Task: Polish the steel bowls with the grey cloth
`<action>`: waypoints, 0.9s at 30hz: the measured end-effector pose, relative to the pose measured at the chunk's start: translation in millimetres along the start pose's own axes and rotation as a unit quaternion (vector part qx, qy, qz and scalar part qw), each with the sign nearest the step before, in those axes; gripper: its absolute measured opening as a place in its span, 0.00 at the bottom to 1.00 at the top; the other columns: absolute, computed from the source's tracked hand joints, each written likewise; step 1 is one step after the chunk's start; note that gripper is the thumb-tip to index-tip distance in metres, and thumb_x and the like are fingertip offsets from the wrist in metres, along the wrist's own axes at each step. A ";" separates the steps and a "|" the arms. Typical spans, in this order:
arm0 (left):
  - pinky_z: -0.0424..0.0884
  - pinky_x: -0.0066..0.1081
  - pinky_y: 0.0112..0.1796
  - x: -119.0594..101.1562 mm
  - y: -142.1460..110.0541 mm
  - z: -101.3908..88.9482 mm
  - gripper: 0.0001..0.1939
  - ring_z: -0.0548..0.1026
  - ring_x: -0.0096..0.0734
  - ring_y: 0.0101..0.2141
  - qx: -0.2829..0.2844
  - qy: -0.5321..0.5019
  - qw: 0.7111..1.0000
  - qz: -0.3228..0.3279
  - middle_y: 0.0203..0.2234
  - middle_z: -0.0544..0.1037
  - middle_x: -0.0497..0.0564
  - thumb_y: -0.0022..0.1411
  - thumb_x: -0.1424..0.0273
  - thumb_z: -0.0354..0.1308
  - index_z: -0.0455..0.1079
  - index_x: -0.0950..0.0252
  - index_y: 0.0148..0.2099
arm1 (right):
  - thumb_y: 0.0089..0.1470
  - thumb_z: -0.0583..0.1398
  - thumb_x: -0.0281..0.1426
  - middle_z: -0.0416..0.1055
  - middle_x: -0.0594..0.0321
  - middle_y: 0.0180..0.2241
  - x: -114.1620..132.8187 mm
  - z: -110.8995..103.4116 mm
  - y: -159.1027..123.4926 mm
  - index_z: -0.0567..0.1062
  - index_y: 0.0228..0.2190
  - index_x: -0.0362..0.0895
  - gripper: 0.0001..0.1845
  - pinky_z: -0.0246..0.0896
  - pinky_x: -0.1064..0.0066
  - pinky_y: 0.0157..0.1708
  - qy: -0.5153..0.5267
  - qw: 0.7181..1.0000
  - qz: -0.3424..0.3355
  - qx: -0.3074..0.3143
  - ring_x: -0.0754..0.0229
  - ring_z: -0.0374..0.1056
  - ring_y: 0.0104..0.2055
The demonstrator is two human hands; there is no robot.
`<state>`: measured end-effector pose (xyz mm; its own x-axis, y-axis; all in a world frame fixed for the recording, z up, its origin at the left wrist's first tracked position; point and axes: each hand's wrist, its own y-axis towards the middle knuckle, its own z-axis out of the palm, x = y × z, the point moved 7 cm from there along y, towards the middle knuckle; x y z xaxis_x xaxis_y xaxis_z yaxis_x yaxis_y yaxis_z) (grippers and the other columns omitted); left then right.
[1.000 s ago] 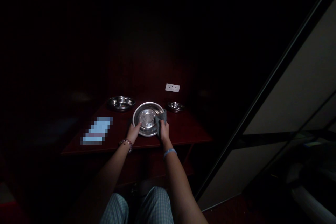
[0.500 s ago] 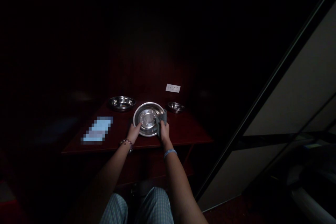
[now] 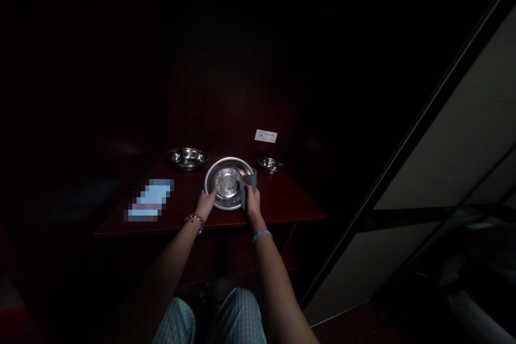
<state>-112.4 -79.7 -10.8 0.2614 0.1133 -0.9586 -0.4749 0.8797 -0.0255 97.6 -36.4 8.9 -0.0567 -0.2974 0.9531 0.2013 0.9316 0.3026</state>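
Observation:
A shiny metal basin (image 3: 228, 181) is held tilted above the front of the dark red table (image 3: 185, 220), its inside facing me. My left hand (image 3: 206, 202) grips the left rim, thumb inside the basin and fingers hidden behind it. At the right rim, my right hand (image 3: 252, 201) is closed on a grey cloth (image 3: 246, 185). That cloth is folded over the edge and lies against the basin's inner wall.
Behind on the left stands a second metal basin (image 3: 187, 159); a smaller metal bowl (image 3: 270, 165) sits at the right. A blurred-out bright rectangle (image 3: 150, 199) lies left on the table. The wall carries a white socket plate (image 3: 266, 136). A pale panel (image 3: 447, 172) slants along the right side.
Almost nothing differs. The basin stays in both hands, and the cloth at its right rim has shifted only slightly.

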 end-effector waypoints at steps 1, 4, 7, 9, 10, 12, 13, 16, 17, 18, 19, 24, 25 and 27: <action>0.71 0.44 0.62 -0.4 -0.2 0.2 0.11 0.82 0.48 0.56 0.001 0.000 1.000 0.000 0.47 0.86 0.62 0.61 0.75 0.67 0.78 0.68 0.47 | 0.53 0.58 0.42 0.79 0.59 0.29 -1.3 -0.1 -0.7 0.79 0.32 0.43 0.17 0.67 0.69 0.34 0.008 1.000 0.019 -0.001 0.55 0.72 0.33; 0.71 0.45 0.62 -2.4 -1.1 0.7 0.10 0.82 0.49 0.55 0.002 -0.004 1.000 0.001 0.47 0.86 0.63 0.60 0.75 0.68 0.78 0.68 0.46 | 0.53 0.59 0.41 0.80 0.59 0.31 0.4 -0.6 -2.8 0.80 0.32 0.43 0.16 0.67 0.69 0.37 0.021 0.999 0.042 -0.005 0.55 0.73 0.35; 0.71 0.45 0.62 -4.8 -2.5 0.6 0.09 0.82 0.50 0.56 0.001 -0.004 1.000 -0.001 0.47 0.86 0.64 0.61 0.77 0.66 0.78 0.69 0.45 | 0.53 0.59 0.40 0.80 0.59 0.31 2.0 -1.6 -3.7 0.80 0.31 0.43 0.15 0.67 0.69 0.37 0.016 0.999 0.047 -0.012 0.55 0.73 0.35; 0.71 0.44 0.62 -6.2 -3.9 0.3 0.08 0.81 0.49 0.56 -0.001 -0.003 1.000 -0.002 0.47 0.86 0.64 0.62 0.77 0.65 0.78 0.69 0.45 | 0.52 0.59 0.40 0.80 0.59 0.31 1.5 -1.6 -3.9 0.80 0.30 0.43 0.14 0.66 0.69 0.37 0.014 0.999 0.051 -0.013 0.55 0.73 0.34; 0.71 0.44 0.62 -7.0 -4.6 0.3 0.08 0.81 0.49 0.56 -0.001 -0.005 1.000 -0.002 0.47 0.86 0.63 0.62 0.77 0.65 0.78 0.69 0.45 | 0.52 0.59 0.40 0.80 0.59 0.31 1.4 -1.8 -3.9 0.80 0.31 0.43 0.14 0.66 0.69 0.37 0.015 0.999 0.050 -0.014 0.55 0.73 0.34; 0.72 0.43 0.62 -8.9 -5.6 0.9 0.08 0.82 0.47 0.56 0.005 -0.011 1.000 0.007 0.46 0.86 0.62 0.62 0.77 0.64 0.78 0.68 0.45 | 0.52 0.59 0.39 0.80 0.59 0.31 1.5 -2.3 -4.2 0.80 0.31 0.43 0.14 0.67 0.69 0.37 0.017 0.999 0.046 -0.017 0.55 0.73 0.34; 0.72 0.43 0.62 -9.8 -5.8 1.5 0.08 0.82 0.47 0.55 0.009 -0.013 1.000 0.012 0.45 0.86 0.61 0.62 0.77 0.64 0.79 0.68 0.44 | 0.52 0.59 0.39 0.80 0.60 0.31 1.6 -2.6 -4.3 0.79 0.31 0.43 0.13 0.67 0.69 0.37 0.018 0.999 0.045 -0.018 0.55 0.73 0.34; 0.71 0.44 0.62 -9.5 -5.0 1.9 0.07 0.82 0.47 0.55 0.011 -0.010 1.000 0.016 0.42 0.87 0.59 0.60 0.77 0.65 0.79 0.67 0.42 | 0.52 0.59 0.38 0.80 0.60 0.30 1.7 -3.3 -5.0 0.79 0.30 0.44 0.12 0.67 0.70 0.37 0.017 0.999 0.044 -0.019 0.56 0.72 0.33; 0.71 0.44 0.62 -8.6 -4.5 1.7 0.06 0.82 0.47 0.55 0.010 -0.007 1.000 0.013 0.41 0.87 0.59 0.60 0.77 0.66 0.79 0.67 0.42 | 0.52 0.59 0.38 0.80 0.60 0.30 2.0 -3.3 -5.1 0.78 0.30 0.44 0.11 0.67 0.70 0.37 0.016 0.999 0.043 -0.018 0.56 0.72 0.33; 0.71 0.45 0.62 -7.9 -3.9 1.7 0.06 0.82 0.48 0.55 0.010 -0.006 1.000 0.011 0.41 0.87 0.59 0.60 0.76 0.66 0.79 0.67 0.41 | 0.52 0.59 0.38 0.80 0.60 0.29 2.1 -3.1 -5.2 0.78 0.29 0.44 0.11 0.67 0.70 0.36 0.015 0.999 0.043 -0.017 0.56 0.72 0.32; 0.71 0.45 0.62 -7.6 -3.4 1.8 0.06 0.82 0.48 0.55 0.011 -0.007 1.000 0.011 0.41 0.87 0.59 0.60 0.76 0.66 0.78 0.67 0.42 | 0.52 0.58 0.37 0.79 0.61 0.29 2.2 -3.0 -5.2 0.77 0.29 0.44 0.11 0.66 0.70 0.36 0.013 0.999 0.042 -0.016 0.56 0.72 0.32; 0.71 0.47 0.62 -6.7 -3.4 0.1 0.09 0.82 0.50 0.55 0.002 -0.004 1.000 0.005 0.44 0.87 0.62 0.60 0.76 0.67 0.79 0.68 0.44 | 0.52 0.58 0.37 0.78 0.61 0.28 1.4 -2.8 -4.4 0.77 0.28 0.45 0.10 0.66 0.70 0.35 0.007 0.999 0.044 -0.019 0.56 0.71 0.32; 0.71 0.47 0.62 -6.7 -3.7 -0.3 0.09 0.82 0.50 0.55 0.000 -0.002 1.000 0.004 0.43 0.87 0.62 0.59 0.75 0.67 0.79 0.68 0.44 | 0.52 0.58 0.37 0.78 0.61 0.28 1.2 -2.5 -4.1 0.77 0.28 0.45 0.10 0.66 0.70 0.35 0.008 0.999 0.041 -0.017 0.56 0.71 0.32; 0.71 0.47 0.63 -7.1 -4.0 -0.1 0.10 0.82 0.51 0.55 0.003 0.001 1.000 0.007 0.43 0.87 0.61 0.59 0.75 0.68 0.79 0.67 0.44 | 0.52 0.58 0.38 0.78 0.61 0.27 0.7 -1.9 -3.2 0.76 0.28 0.45 0.10 0.66 0.70 0.34 0.007 0.999 0.033 -0.012 0.56 0.71 0.31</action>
<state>-112.4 -84.1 -3.9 0.2522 0.1252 -0.9595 -0.4736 0.8807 -0.0096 98.8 -40.0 8.6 -0.0292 -0.2386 0.9707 0.2274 0.9440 0.2389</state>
